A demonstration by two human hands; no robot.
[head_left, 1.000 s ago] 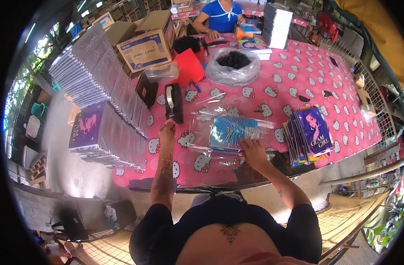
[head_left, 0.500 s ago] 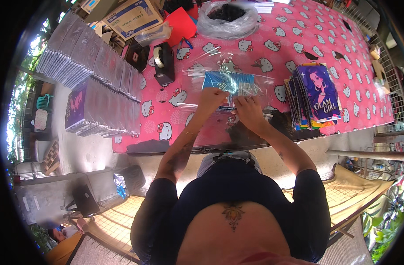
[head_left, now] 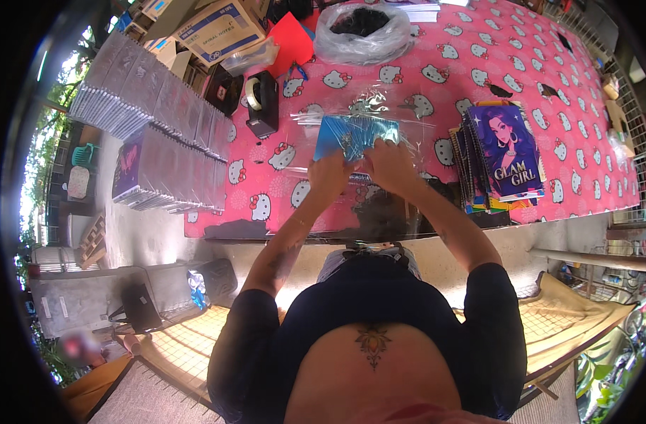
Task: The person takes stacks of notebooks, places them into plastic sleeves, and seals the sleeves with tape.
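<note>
A blue-covered notebook [head_left: 331, 133] lies at the middle of the table under clear plastic film [head_left: 371, 134], which is creased and shiny over the cover. My left hand [head_left: 330, 173] is closed at the notebook's near left part, its fingertips partly hidden. Beside it, my right hand [head_left: 390, 166] has its fingers curled down onto the film at the near right part. Creases in the film run out from both hands. More loose film spreads past the notebook's far and right sides.
Wrapped notebooks stand in tall stacks [head_left: 164, 162] on the left. A black tape dispenser [head_left: 263, 106] sits nearer the middle, with blue-handled pliers [head_left: 294, 71] beyond. At the right is a pile of spiral notebooks [head_left: 506, 152]. A plastic bag [head_left: 330, 46] and cardboard box [head_left: 220, 35] stand at the back.
Both hands have shifted slightly, the left hand leftward. The film over the notebook now shows more creases, and the notebook has turned and slid a little left.
</note>
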